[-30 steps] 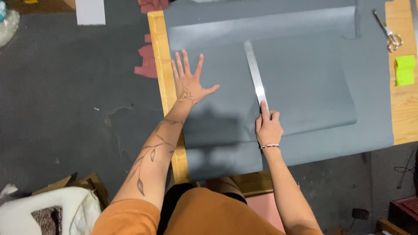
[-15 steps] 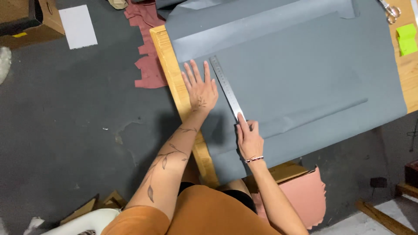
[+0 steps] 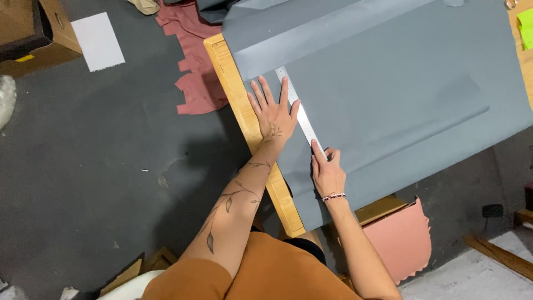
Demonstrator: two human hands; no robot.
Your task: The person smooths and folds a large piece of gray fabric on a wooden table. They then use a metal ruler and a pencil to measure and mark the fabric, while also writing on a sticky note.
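Ruler [image 3: 297, 108] position has changed: 1 second ago the steel strip lay further in over the grey sheet, clear of my left hand [image 3: 273, 113], and it now lies close along the left edge of the table, slanting from the far end near my fingertips down to my right hand [image 3: 327, 172]. My left hand has come across with it. It is spread wide and flat, palm down on the grey sheet [image 3: 400, 94], with the index finger and thumb side touching the ruler's edge. My right hand is closed narrow on the near end of the ruler, fingertips pinching it against the sheet; whether it also holds a marking tool I cannot tell. I judge the ruler is being set for a line parallel to the sheet's left border, and it looks nearly settled.

Surface: a wooden table [image 3: 233, 83], its pale left edge showing as a bare strip beside the sheet. The sheet overhangs the near edge and carries 1 long crease across its right half. A yellow-green note [image 3: 524, 25] lies at the far right corner.

Room: dark grey floor [image 3: 111, 166], pink offcuts [image 3: 197, 83] beside the table's far left corner, 1 white sheet of paper [image 3: 98, 41], a cardboard box [image 3: 30, 28], and another pink piece [image 3: 402, 236] below the near edge.
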